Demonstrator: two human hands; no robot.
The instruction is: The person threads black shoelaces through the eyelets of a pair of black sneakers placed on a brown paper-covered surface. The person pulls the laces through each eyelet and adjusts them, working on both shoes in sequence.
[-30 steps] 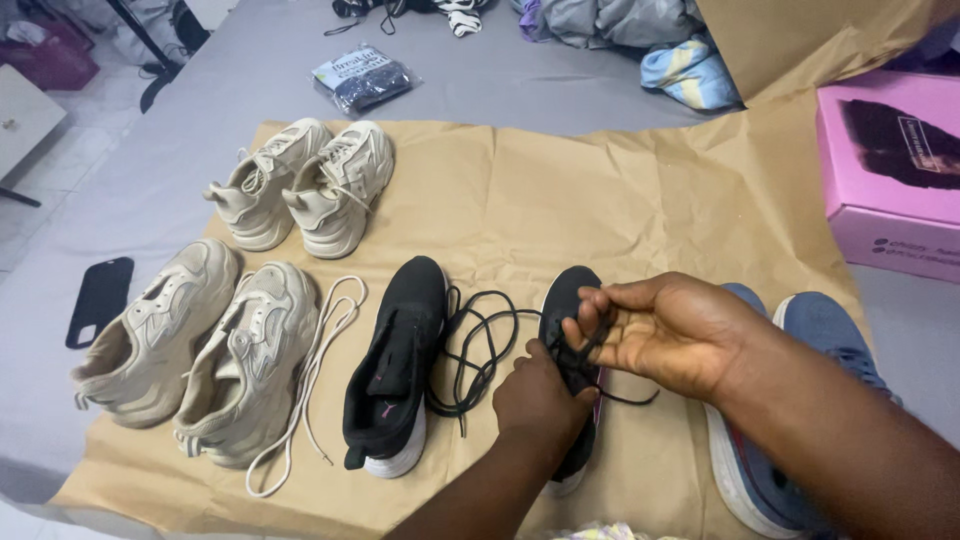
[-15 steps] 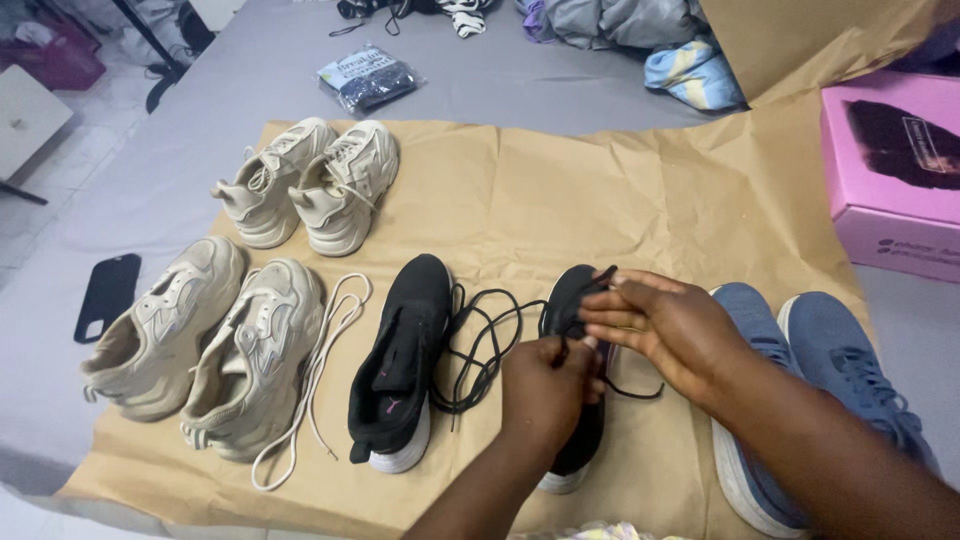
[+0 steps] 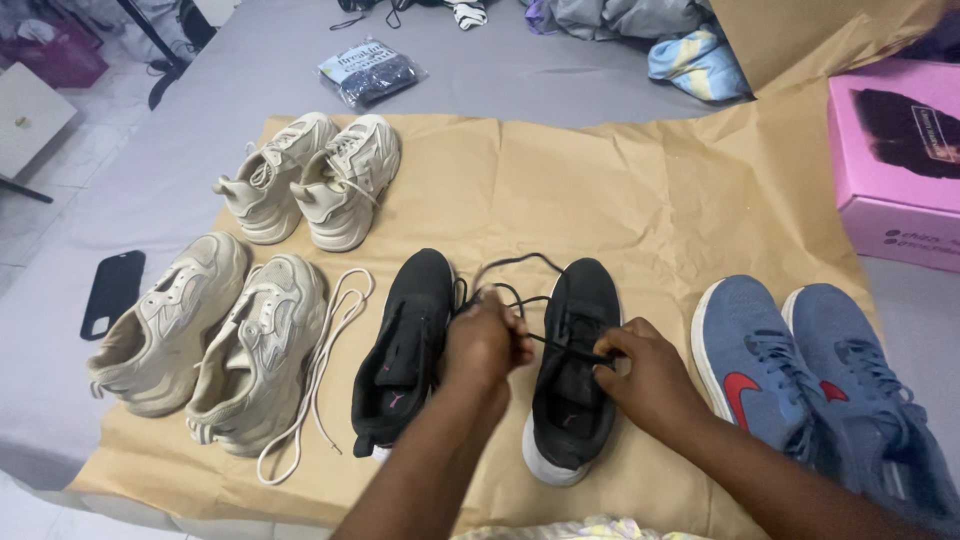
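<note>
Both hands grasp a black lace (image 3: 520,262) over a black sneaker (image 3: 573,372), left hand (image 3: 487,340) pulling, right hand (image 3: 640,370) pinching; its mate (image 3: 405,350) and blue sneakers (image 3: 800,380) flank it.

pink box (image 3: 895,160) cut off R edge | blue shoes' (image 3: 800,390) heels off-frame

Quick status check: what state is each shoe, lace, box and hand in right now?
Left hand: pinching the black lace.
Right hand: gripping the same lace at the right black shoe.
Right black shoe: upright, partly laced.
Left black shoe: upright, no lace visible in it.
Loose cream lace: lying on the brown paper.
Blue shoes: laced.
Pink box: closed.
</note>
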